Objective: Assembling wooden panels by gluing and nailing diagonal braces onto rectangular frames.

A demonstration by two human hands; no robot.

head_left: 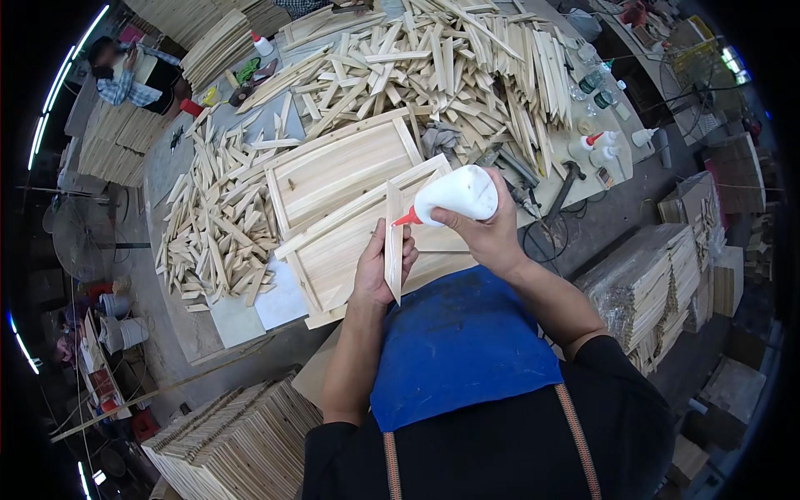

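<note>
My left hand [379,268] is closed around a short wooden strip [393,250] with slanted ends, held up in front of my blue apron. In my right hand [492,229] is a white glue bottle [457,193], tipped over on its side. Its red nozzle [407,218] points down to the left and meets the strip's face or hovers just off it; I cannot tell which. Beneath my hands lie two framed wooden panels, a farther panel [342,175] and a nearer panel [354,250] partly covered by my hands and the strip.
Loose wooden strips [221,221] heap up on the table's left, with a larger heap [433,67] at the back. A hammer [567,187], power tool [523,198] and more glue bottles [596,148] sit on the right. Stacked boards [242,442] flank me. Another person [133,79] is at far left.
</note>
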